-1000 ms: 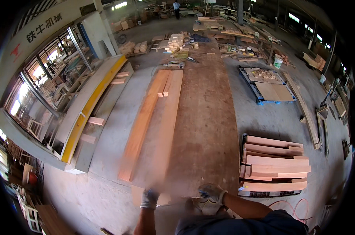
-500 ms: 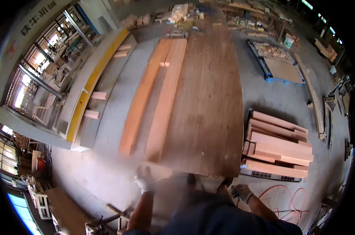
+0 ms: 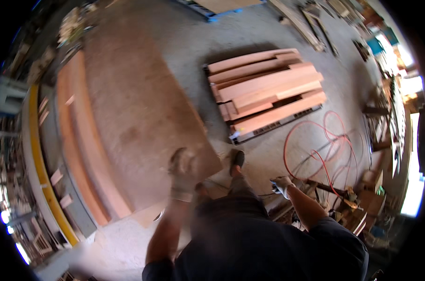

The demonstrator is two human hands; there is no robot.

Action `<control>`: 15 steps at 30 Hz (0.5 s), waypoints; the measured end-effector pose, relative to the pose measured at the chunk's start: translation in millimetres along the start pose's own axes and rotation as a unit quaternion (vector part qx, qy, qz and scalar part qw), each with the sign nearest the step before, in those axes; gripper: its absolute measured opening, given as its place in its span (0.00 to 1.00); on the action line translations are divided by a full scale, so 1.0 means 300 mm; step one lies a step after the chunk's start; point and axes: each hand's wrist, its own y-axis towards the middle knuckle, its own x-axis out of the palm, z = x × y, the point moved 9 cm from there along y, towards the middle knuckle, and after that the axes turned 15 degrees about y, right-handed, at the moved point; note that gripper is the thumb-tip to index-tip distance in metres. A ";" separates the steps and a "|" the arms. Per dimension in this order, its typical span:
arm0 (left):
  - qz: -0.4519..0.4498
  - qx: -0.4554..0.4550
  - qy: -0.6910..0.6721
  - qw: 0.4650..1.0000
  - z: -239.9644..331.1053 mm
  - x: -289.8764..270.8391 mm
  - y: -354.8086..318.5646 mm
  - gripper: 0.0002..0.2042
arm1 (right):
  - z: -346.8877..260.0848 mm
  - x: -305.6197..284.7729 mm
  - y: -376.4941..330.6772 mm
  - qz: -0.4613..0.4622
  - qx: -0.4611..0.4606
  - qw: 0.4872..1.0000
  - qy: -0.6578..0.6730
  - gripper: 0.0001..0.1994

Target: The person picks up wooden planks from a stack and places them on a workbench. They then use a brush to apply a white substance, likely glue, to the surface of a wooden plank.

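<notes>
My left hand (image 3: pixel 181 177), in a pale work glove, is over the near part of a large brown sheet (image 3: pixel 137 110). Motion smears its fingers, and nothing shows clearly in it. To the right, my right hand (image 3: pixel 282 186), also gloved, hangs over the floor with its fingers curled in. Something dark shows at its fingertips, too small to make out. Two long reddish planks (image 3: pixel 91 136) (image 3: pixel 74 154) lie side by side along the sheet's left part. Beyond my right hand, a stack of planed timber pieces (image 3: pixel 268 91) rests on a dark pallet (image 3: pixel 273 125).
A red hose (image 3: pixel 287 145) lies coiled on the floor at right, near a clutter of wood and stands (image 3: pixel 353 206). Along the left runs a machine bed with a yellow edge (image 3: pixel 43 173). My shoe (image 3: pixel 238 159) stands beside the sheet's corner.
My view has swung right, so the planks now sit farther left and the timber stack nearer the middle. My left hand has moved from near the plank ends to over the sheet's near corner.
</notes>
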 end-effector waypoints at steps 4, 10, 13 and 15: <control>-0.008 -0.044 0.048 0.998 -0.004 0.132 0.224 0.22 | 0.036 0.024 0.115 -0.027 0.006 0.999 0.039 0.10; -0.014 -0.050 0.257 0.965 -0.062 0.329 0.488 0.36 | -0.144 0.125 0.351 -0.012 0.011 1.000 0.007 0.12; -0.019 -0.091 0.256 0.962 -0.118 0.424 0.521 0.39 | -0.226 0.175 0.535 -0.026 0.035 0.997 0.056 0.13; -0.008 -0.103 0.321 0.941 -0.058 0.418 0.517 0.40 | -0.291 0.204 0.668 -0.041 0.033 0.994 0.092 0.14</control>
